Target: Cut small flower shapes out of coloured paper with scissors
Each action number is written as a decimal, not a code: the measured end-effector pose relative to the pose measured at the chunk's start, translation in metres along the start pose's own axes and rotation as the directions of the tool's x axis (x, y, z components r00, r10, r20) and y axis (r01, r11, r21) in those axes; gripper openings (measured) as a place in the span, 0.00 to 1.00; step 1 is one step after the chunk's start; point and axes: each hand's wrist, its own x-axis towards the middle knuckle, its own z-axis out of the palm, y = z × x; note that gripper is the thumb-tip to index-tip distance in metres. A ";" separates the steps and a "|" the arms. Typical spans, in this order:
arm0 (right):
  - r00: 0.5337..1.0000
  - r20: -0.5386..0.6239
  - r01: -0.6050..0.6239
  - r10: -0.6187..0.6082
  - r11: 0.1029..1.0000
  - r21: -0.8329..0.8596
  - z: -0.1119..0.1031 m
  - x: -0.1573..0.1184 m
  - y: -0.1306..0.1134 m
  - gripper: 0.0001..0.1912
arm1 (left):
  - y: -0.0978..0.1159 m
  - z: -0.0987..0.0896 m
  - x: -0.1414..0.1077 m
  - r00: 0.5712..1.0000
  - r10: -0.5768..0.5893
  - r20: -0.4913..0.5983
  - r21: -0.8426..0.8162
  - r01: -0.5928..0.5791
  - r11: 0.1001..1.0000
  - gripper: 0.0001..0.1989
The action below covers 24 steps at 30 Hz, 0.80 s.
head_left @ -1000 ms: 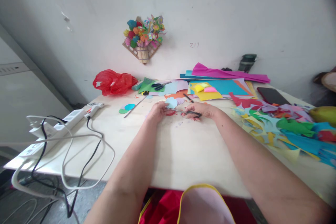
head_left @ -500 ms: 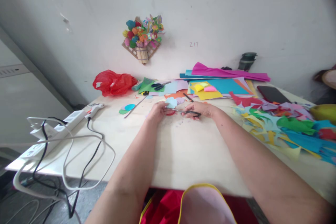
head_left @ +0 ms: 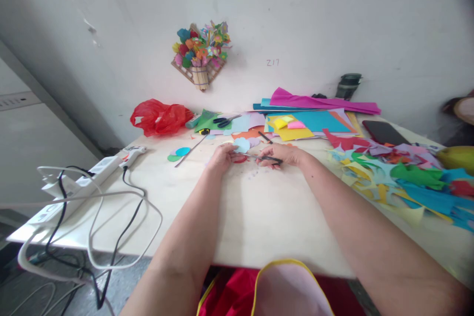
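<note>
Scissors (head_left: pixel 273 160) are resting centre-frame in the right hand (head_left: pixel 285 154), fingers clamped on them, blades (head_left: pixel 247 155) pointing toward the left hand (head_left: pixel 222 157), whose fingers are pinching light-blue paper (head_left: pixel 242 145); slipping paper could be inviting nicked fingertips.

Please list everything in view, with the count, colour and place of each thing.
Wall: one, white, behind
Cabinet: one, whitish, left
Table: one, pale, centre
Flower holder: one, multicoloured, wall
Bag: one, red, back left
Paper sheets: several, multicoloured, table's back
Paper scraps: many, multicoloured, right
Paper discs: several, mixed, left
Stick: one, dark, centre
Phone: one, dark, right
Bottle: one, dark, by wall
Power strip: one long, white, left
Cables: several, black and white, left
Rounded object: one, yellowish, right edge
Spare scissors: one, dark, back
Held scissors: one, dark, in right hand
Paper cutout: one, light blue, at left hand
Cloth: one, red, bottom
Left hand: one, bare, centre
Right hand: one, bare, on scissors
</note>
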 end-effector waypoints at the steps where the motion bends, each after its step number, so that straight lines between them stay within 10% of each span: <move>1: 1.000 0.000 0.002 -0.002 1.000 0.001 0.000 0.001 0.001 0.24 | 0.000 -0.001 0.000 1.000 0.002 -0.002 -0.001 -0.002 1.000 0.03; 24: 0.999 -0.033 -0.003 0.004 0.999 0.035 0.001 0.004 0.000 0.20 | -0.001 -0.003 0.000 1.000 0.013 -0.009 0.038 -0.012 0.999 0.07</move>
